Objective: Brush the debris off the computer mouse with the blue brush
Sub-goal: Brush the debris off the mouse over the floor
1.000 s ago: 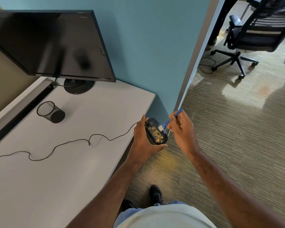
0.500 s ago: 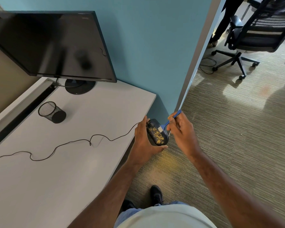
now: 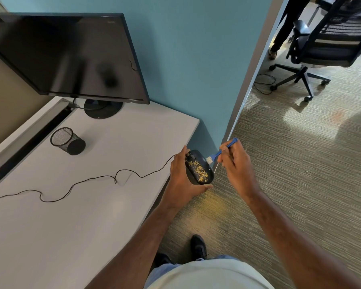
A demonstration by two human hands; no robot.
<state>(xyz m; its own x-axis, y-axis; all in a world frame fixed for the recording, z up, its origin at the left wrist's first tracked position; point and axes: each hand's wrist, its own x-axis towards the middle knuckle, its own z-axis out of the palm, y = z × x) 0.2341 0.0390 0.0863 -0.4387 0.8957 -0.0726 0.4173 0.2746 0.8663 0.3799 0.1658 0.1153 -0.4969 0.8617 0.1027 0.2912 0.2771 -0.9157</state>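
My left hand [image 3: 180, 178] grips a black computer mouse [image 3: 199, 166], held just past the right edge of the white desk, above the carpet. Yellow debris [image 3: 200, 172] speckles the mouse's top and lower half. My right hand [image 3: 236, 163] pinches a small blue brush [image 3: 222, 151] by its handle. The brush's white bristles touch the mouse's upper right edge. The mouse's thin black cable [image 3: 104, 178] trails left across the desk.
A white desk [image 3: 92, 205] carries a black monitor [image 3: 67, 55] and a black mesh cup [image 3: 68, 140] lying on its side. A teal wall [image 3: 196, 59] ends beside my hands. Yellow dust [image 3: 213, 203] lies on the carpet below. An office chair [image 3: 325, 44] and a person's legs stand far right.
The brush's bristles have slid from the mouse's top surface out to its upper right edge. My left hand keeps the mouse in the same place.
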